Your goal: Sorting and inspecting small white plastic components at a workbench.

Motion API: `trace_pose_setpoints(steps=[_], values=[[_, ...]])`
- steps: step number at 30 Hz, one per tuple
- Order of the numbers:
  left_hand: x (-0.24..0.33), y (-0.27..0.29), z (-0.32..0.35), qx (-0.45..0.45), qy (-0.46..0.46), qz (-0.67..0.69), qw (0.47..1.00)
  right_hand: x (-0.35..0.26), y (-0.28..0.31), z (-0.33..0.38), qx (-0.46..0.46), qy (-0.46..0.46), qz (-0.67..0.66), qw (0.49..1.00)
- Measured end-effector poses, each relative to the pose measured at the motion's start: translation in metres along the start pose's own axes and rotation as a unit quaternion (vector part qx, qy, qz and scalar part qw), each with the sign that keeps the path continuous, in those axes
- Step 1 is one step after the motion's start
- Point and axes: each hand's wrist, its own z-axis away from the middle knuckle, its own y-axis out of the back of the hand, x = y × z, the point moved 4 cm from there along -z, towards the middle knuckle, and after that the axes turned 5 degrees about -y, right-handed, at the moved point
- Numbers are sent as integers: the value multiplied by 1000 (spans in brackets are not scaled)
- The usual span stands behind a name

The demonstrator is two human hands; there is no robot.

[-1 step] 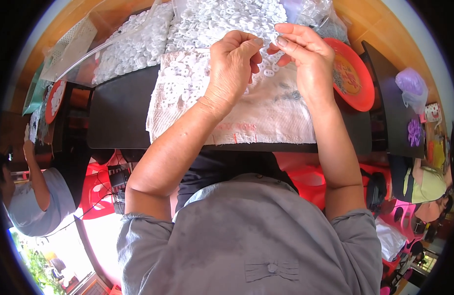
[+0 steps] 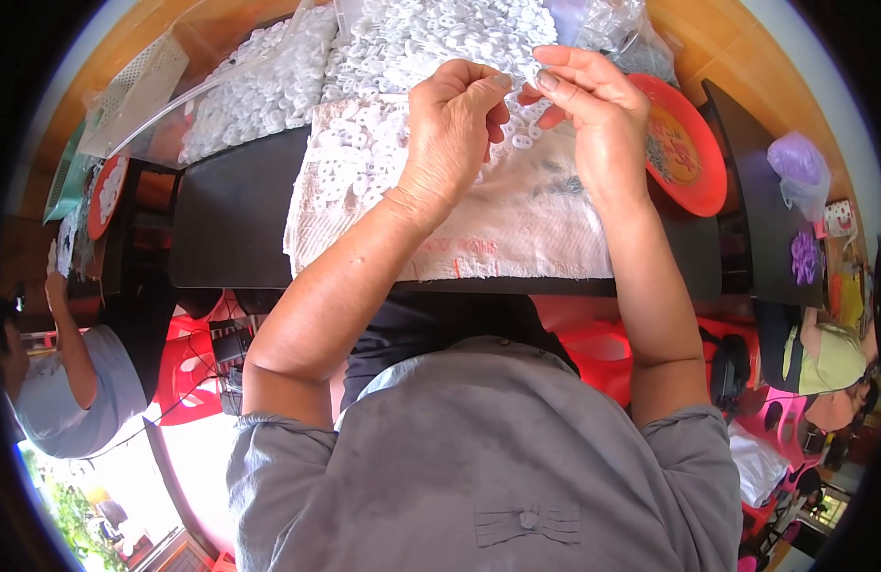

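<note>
My left hand (image 2: 457, 110) is held over the cloth with thumb and fingertips pressed together; whatever sits in the pinch is too small to make out. Facing it, my right hand (image 2: 593, 110) has its index finger stretched out and its thumb close to the curled fingers. Something tiny may be between them, but I cannot tell its kind. Small white plastic rings with holes (image 2: 350, 157) lie scattered on a pale woven cloth (image 2: 545, 243), mostly left of my left hand. Behind both hands rises a large heap of similar white pieces (image 2: 431, 38).
A red plate (image 2: 705, 186) with small grey bits is right of my right hand. Clear bags hold white pieces (image 2: 255, 81) at the far left and grey items (image 2: 631, 38) at the far right. The dark table (image 2: 235, 229) shows beside the cloth. Another person (image 2: 83, 381) sits left.
</note>
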Motion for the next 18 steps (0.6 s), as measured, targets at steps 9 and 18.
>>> trace_pose_setpoints(steps=[9, 18], values=[[1, -4, 2, -4, -16, -6, 1000, -2, -2, 3, 22, 37, 17, 999], [1, -7, 4, -5, -36, 9, 999, 2, -5, 1, -10, -11, 4, 1000]])
